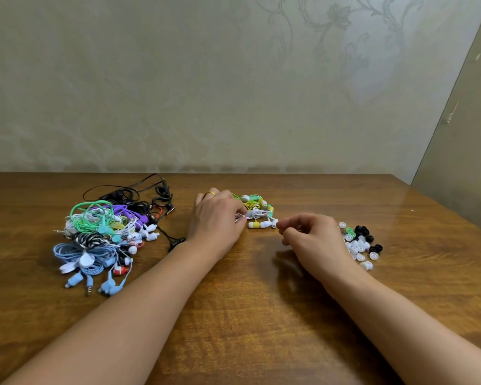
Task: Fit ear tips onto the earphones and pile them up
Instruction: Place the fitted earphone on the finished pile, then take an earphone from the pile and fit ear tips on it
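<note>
The left hand (215, 218) pinches a white cable (257, 213) at the small earphone bundle while the right hand (311, 237), just right of it, pinches a white ear tip (274, 223).

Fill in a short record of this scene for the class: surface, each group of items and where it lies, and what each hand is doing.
surface: wooden table
left side: large pile of tangled earphones, many colours
centre: small pile of yellow, green and white earphones
right side: loose ear tips, white, black and a few green
left hand: fingers curled, pinching a white cable at the small pile
right hand: fingers curled, fingertips pinched by a white earbud; whether it holds anything is hidden
</note>
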